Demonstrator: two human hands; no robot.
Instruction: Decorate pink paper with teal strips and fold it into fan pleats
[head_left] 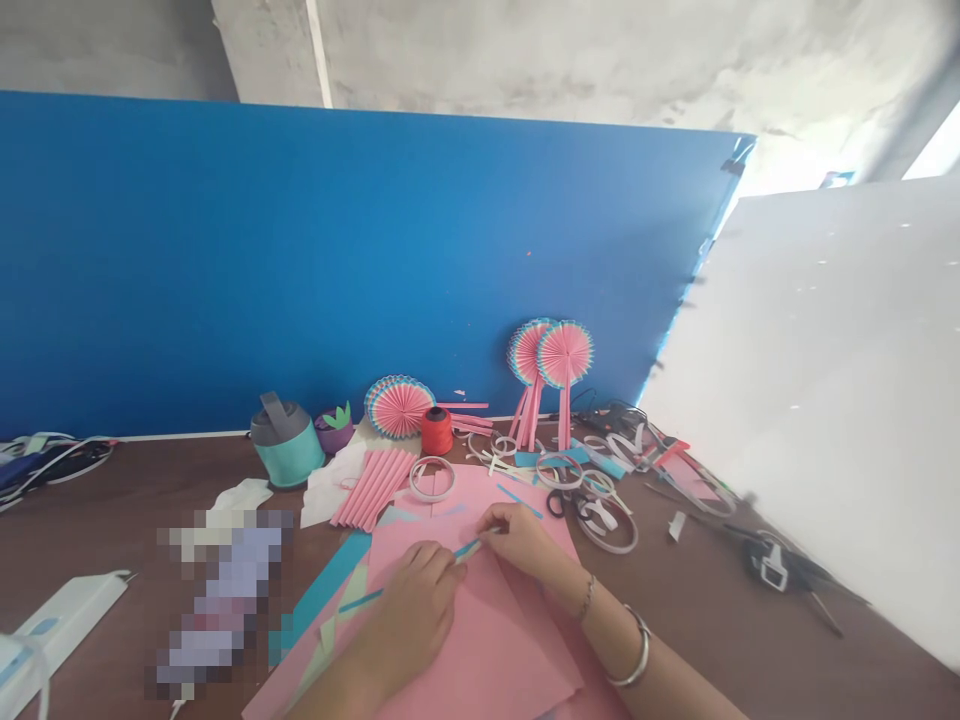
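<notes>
A narrow blue paper strip (pixel 361 602) lies slantwise over pink paper sheets (pixel 480 640), with a pale band along its upper end. My left hand (pixel 416 610) is closed over the middle of this strip, its fingertips pressing it against the pink paper. At the strip's upper right end, my right hand (pixel 517 540) pinches the tip between thumb and forefinger. Part of the strip is hidden under my left hand. Just beyond my right hand lies another thin blue strip (pixel 519 500). A roll of tape (pixel 433 479) rests on the pink sheets' far edge.
Folded pink paper (pixel 375 488) and pleated paper fans (pixel 401 407) stand by the blue partition (pixel 300 260), near a red thread spool (pixel 436 431). Scissors (pixel 559 502) and more tape rolls (pixel 611 525) lie rightward. A teal container (pixel 288 440) stands left; a power strip (pixel 64 635) lies nearer.
</notes>
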